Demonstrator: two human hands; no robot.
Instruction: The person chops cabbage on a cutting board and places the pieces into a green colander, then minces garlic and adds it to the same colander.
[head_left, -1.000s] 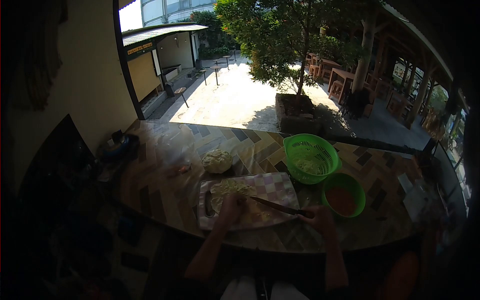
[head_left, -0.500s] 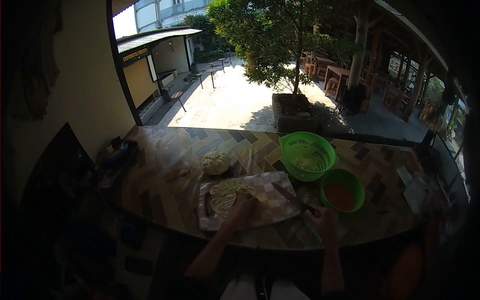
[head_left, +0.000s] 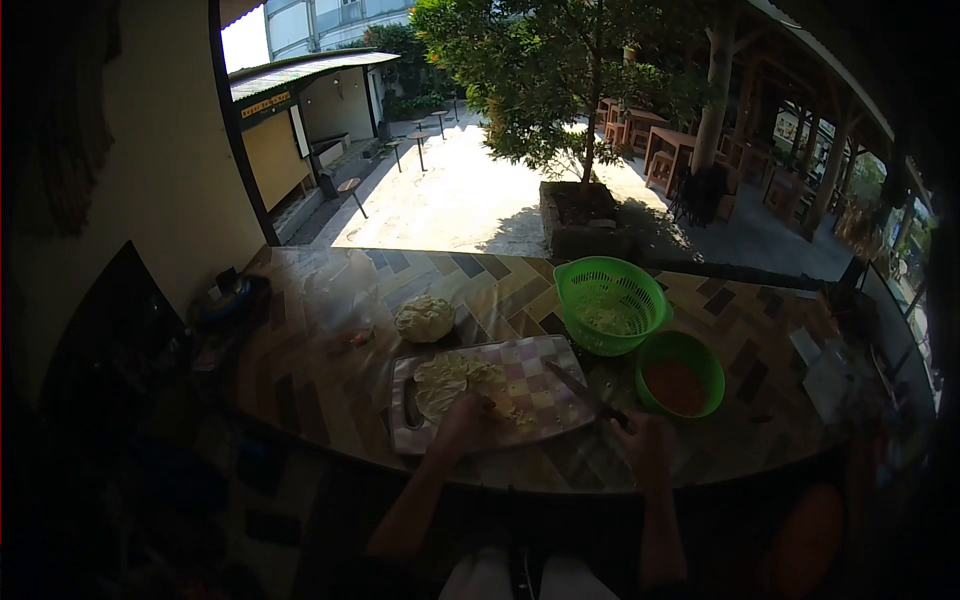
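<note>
On a checked cutting board lie flat pale cabbage leaves, with small cut bits to their right. My left hand is at the leaves' near edge, its fingers curled down on them; the fingertips are dim. My right hand grips a knife by its dark handle. The blade points up and left over the board's right end, apart from the leaves. Behind the board sits a cabbage head.
A green colander with pale shreds stands behind the board's right end. Beside it is a green bowl holding something orange-red. Clear plastic lies at the back left of the wood-patterned table. Papers lie at right.
My left hand has slid left along the leaves, and cut bits now show to its right. The knife stays in my right hand over the board's right end. The view has shifted slightly.
</note>
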